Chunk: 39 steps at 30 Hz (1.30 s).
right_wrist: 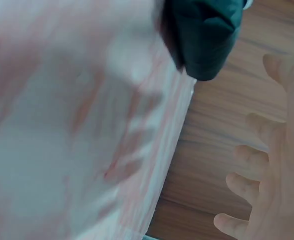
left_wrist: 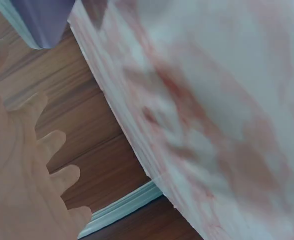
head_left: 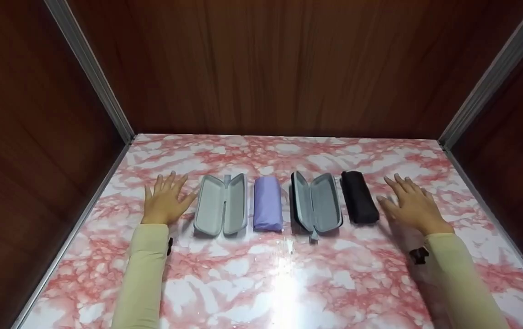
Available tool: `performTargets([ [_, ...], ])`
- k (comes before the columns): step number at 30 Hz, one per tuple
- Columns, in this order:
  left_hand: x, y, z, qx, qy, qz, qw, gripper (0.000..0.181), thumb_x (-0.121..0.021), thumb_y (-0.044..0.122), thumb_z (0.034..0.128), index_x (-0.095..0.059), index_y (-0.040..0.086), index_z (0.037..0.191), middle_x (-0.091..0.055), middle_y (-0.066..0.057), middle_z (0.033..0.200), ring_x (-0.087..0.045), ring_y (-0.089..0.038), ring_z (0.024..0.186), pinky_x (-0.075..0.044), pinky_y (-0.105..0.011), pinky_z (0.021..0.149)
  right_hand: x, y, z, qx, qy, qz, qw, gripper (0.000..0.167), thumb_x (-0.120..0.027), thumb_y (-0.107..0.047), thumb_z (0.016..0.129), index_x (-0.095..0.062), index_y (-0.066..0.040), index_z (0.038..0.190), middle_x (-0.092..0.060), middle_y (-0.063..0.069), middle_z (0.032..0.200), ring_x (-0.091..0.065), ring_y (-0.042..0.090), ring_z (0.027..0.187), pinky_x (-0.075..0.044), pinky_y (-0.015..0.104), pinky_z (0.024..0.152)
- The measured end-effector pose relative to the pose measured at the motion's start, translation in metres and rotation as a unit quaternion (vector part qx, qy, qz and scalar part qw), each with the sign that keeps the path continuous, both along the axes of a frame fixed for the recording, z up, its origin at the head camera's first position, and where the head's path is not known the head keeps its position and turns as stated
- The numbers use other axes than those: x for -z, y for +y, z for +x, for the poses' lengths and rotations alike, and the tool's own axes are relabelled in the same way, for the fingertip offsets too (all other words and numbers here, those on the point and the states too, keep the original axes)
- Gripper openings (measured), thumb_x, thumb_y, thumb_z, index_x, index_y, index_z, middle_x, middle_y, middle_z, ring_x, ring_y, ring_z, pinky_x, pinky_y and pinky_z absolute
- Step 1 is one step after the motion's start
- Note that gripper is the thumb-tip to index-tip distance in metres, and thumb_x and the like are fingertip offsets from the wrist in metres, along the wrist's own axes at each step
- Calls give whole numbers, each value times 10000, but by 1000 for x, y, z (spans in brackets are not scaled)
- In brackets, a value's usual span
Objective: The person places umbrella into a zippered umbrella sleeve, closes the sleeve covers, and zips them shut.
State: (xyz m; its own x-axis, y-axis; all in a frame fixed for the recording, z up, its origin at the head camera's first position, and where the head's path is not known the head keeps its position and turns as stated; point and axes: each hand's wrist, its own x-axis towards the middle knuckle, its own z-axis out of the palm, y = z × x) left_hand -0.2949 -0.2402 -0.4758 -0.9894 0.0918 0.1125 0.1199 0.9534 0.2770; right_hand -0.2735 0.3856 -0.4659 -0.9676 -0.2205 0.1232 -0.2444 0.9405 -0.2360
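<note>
My left hand (head_left: 165, 202) is spread palm down at the left, fingers straight, holding nothing. Nearest to it lies an unzipped hard case (head_left: 210, 205) with a pale grey lining, its two halves spread apart. Beside that case is a smooth purple folded bundle (head_left: 268, 203). A second opened hard case (head_left: 326, 203), dark outside and grey inside, comes after it. A black folded bundle (head_left: 360, 197) lies slightly tilted at the right end. My right hand (head_left: 413, 205), also spread and holding nothing, is just right of the black bundle (right_wrist: 206, 40), apart from it.
The table (head_left: 243, 283) has a red and white marbled top. Dark wood-grain panels (head_left: 289, 68) enclose it at the back and both sides, with metal strips (head_left: 97, 77) at the corners. A bright glare falls on the front middle of the table.
</note>
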Motion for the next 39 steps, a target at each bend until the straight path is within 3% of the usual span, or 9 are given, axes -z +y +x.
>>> performTargets([
  [6,-10,11,-5,236,475,79,9986,720,-476,598,985,-429,125,1526,-350,-177,1576,-214,-455,1458,-14,-671,1142,-4,-10,0,-144,270,-68,9995,682,-505,-494,1014,-371,-79,1537,-283,254,1581,-223,497,1431,-174,724,1071],
  [14,-21,34,-4,532,694,-56,9962,714,-555,589,942,-507,112,1470,-478,-178,1489,-348,-450,1401,-138,-660,1139,-10,-26,0,-248,527,-200,9981,676,-532,-519,999,-409,-112,1525,-306,220,1584,-268,478,1420,-196,688,1095],
  [23,-28,55,-4,834,1023,-318,9907,547,-653,455,919,-635,90,1326,-609,-134,1346,-504,-356,1280,-253,-624,1117,-9,-36,-1,-649,1030,-386,9918,602,-602,-427,994,-488,-60,1458,-387,258,1520,-368,489,1356,-268,684,1062],
  [28,-30,68,-3,1197,1302,-493,9830,425,-663,389,912,-693,112,1232,-635,-119,1307,-535,-350,1236,-301,-599,1102,-6,-42,-1,-773,1158,-522,9889,542,-603,-374,1004,-505,-71,1443,-429,240,1491,-396,467,1340,-289,673,1053],
  [35,-31,86,-3,1613,1725,-375,9710,306,-708,288,902,-729,115,1153,-701,-94,1157,-605,-347,1133,-409,-539,999,-2,-51,-1,-951,1232,-608,9859,495,-614,-326,1003,-540,-42,1403,-466,237,1457,-428,450,1315,-317,637,1051],
  [39,-32,97,-3,1734,1609,-58,9716,293,-696,271,904,-727,138,1164,-707,-68,1154,-603,-317,1157,-418,-532,992,0,-56,-2,-1001,1181,-777,9849,472,-610,-305,1006,-552,-45,1395,-473,228,1450,-436,442,1307,-316,633,1051],
])
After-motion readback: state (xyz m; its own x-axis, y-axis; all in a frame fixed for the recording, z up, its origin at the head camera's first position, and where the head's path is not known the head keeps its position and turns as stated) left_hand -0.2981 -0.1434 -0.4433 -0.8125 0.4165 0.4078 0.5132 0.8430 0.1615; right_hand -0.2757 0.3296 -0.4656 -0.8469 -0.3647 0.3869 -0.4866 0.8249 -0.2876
